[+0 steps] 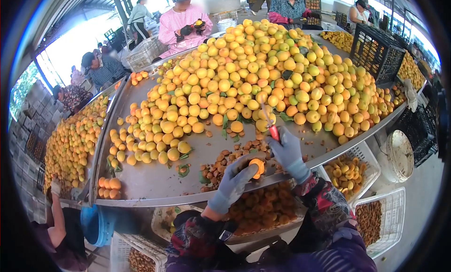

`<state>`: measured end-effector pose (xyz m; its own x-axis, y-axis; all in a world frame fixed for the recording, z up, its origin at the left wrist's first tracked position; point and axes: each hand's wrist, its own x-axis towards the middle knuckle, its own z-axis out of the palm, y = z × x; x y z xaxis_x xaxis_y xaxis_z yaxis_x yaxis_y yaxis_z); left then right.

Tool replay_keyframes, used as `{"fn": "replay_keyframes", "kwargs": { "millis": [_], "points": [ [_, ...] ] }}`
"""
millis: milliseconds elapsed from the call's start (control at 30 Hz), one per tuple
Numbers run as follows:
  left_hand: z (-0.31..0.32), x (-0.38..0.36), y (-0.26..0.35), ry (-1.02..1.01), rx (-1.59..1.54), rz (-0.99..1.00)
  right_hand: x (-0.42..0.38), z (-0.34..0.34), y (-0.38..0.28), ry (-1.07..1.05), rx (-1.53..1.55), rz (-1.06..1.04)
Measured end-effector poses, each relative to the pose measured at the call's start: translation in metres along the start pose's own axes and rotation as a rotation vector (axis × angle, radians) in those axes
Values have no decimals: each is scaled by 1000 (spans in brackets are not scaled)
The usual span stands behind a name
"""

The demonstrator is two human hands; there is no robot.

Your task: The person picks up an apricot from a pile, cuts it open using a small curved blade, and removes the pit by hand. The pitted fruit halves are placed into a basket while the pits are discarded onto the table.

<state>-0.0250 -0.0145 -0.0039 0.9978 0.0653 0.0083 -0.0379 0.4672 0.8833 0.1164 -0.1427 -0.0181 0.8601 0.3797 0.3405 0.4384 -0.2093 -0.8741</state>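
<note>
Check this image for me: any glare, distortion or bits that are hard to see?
Head view: fisheye bending curves the metal table, with dark borders; glare washes out the upper-left openings; the thin knife blade is hard to make out against the piled apricots.

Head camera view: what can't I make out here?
All in the head view:
Back of the cut fruit: hidden by the left hand.
Lower end of the knife: covered by the right hand.
White crate, lower left: cut off by the bottom edge.

Two grey-gloved hands [230, 183] [285, 152] hold one knife [273, 131] and one cut fruit [257, 168].
</note>
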Motion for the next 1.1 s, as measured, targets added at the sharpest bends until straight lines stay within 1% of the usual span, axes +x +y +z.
{"fn": "replay_keyframes", "kwargs": {
  "millis": [33, 67, 133, 167, 200, 267, 300, 367, 433, 467, 500, 533, 600, 633, 667, 733, 767, 800, 833, 867, 900, 933, 1000, 1033, 1100],
  "points": [
    [2, -1, 0, 6, 6, -17, -1, -3, -4, -75, 49, 76],
    [3, -1, 1, 3, 3, -23, -1, -5, -8, -72, 46, 83],
    [2, -1, 5, 29, -93, -58, -2, -6, -11, -93, 179, 151],
    [1, -1, 7, 31, -131, -35, -1, -7, -11, -77, 285, 185],
    [2, 0, 9, 32, -138, -44, 2, -7, -2, -77, 281, 196],
    [7, -1, 14, 218, -144, 5, 6, -5, 25, 43, 66, -35],
    [11, -6, 23, 254, -190, -69, 6, -5, 22, 82, 92, -35],
    [-28, -3, -10, 272, 557, 447, 4, -11, 2, 83, 211, 94],
    [-20, -6, 18, 177, 332, 99, 7, -12, 16, 83, 238, 31],
    [-9, -7, 22, 140, 171, 83, 7, -13, 17, 76, 283, 129],
    [-2, -7, 25, 109, 12, 83, 6, -16, 9, 44, 333, 168],
    [0, -7, 26, 124, 0, 42, 7, -17, 14, 41, 297, 110],
    [-1, -10, 29, -124, 323, -11, 5, -22, 4, 14, 197, 120],
    [3, -8, 26, -219, 442, 33, 4, -23, 2, 12, 195, 133],
    [4, -5, 22, -219, 437, 25, 4, -23, 0, 14, 187, 131],
    [7, -1, 17, -506, 996, 268, 5, -22, 2, 12, 179, 127],
    [9, -4, 15, -504, 1108, 203, 5, -22, 4, 12, 165, 97],
    [11, -6, 12, -500, 1110, 201, 5, -22, 6, 11, 152, 64],
    [10, -7, 6, -435, 1232, 276, 4, -22, 5, 8, 155, 61],
    [8, -7, 2, -364, 1356, 356, 2, -22, 3, 13, 187, 110],
    [3, -5, -1, -291, 1400, 408, 2, -22, -1, 13, 221, 147],
    [-1, -2, -1, -263, 1425, 433, 5, -22, -2, 2, 234, 108],
    [-4, -1, 2, -172, 1261, 382, 2, -20, 0, 45, 191, 119],
    [-5, -1, 7, -139, 1242, 348, 1, -19, -6, 36, 196, 130],
    [-17, 1, 2, -41, 1278, 394, 0, -18, -14, 10, 216, 114]
  ]
}}
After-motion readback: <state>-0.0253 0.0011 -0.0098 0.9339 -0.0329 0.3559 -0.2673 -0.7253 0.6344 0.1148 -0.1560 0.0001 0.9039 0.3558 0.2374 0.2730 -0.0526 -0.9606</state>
